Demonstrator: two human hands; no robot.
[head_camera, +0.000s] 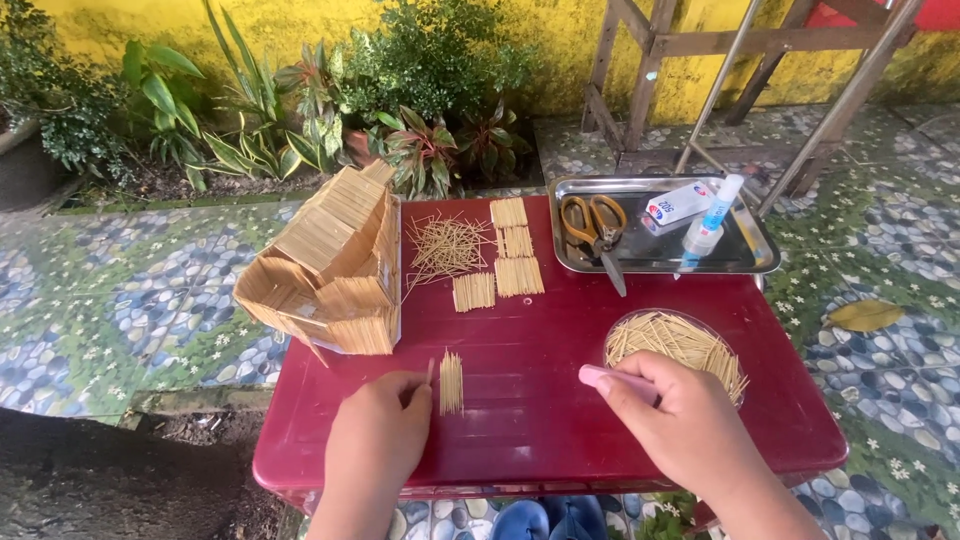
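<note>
My left hand (380, 435) rests on the red table (530, 400), its fingertips pinching a thin stick right beside a small flat panel of glued toothpicks (451, 382). My right hand (675, 415) is closed around a pink, pen-like tool (612, 380) just in front of a clear bowl of loose toothpicks (672, 340). A model house made of toothpicks (335, 265) stands at the table's left side.
Several finished toothpick panels (505, 260) and a loose toothpick heap (445, 245) lie mid-table. A metal tray (760, 250) at the back right holds scissors (597, 232), a glue bottle (710, 220) and a small box (678, 203). Potted plants and a wooden frame stand behind.
</note>
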